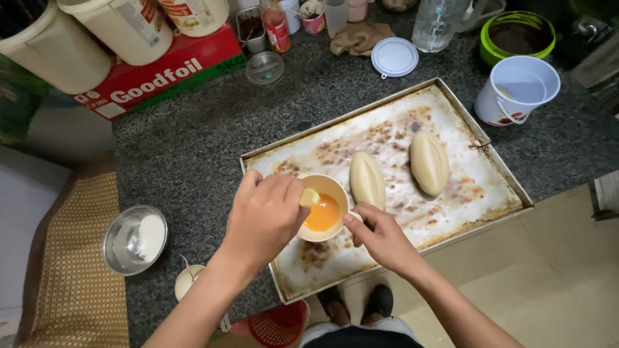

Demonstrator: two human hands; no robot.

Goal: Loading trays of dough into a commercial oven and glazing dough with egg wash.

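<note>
A small cream bowl [333, 188] with orange beaten egg sits on a stained metal baking tray [451, 122]. My left hand [265, 216] is closed on a small brush whose pale tip dips into the egg at the bowl's left rim. My right hand [380, 235] steadies the bowl from its right side, thumb at the rim. Two raw, slit dough loaves lie on the tray: one [366, 180] right beside the bowl, the other [429, 162] farther right.
On the dark granite counter [193, 142]: a steel bowl of white powder [134, 240], a small cup [187, 282], a white bucket [517, 90], a green-rimmed tub [516, 35], a round lid [394, 57], a red box [161, 74], jars at the back. The tray overhangs the counter's front edge.
</note>
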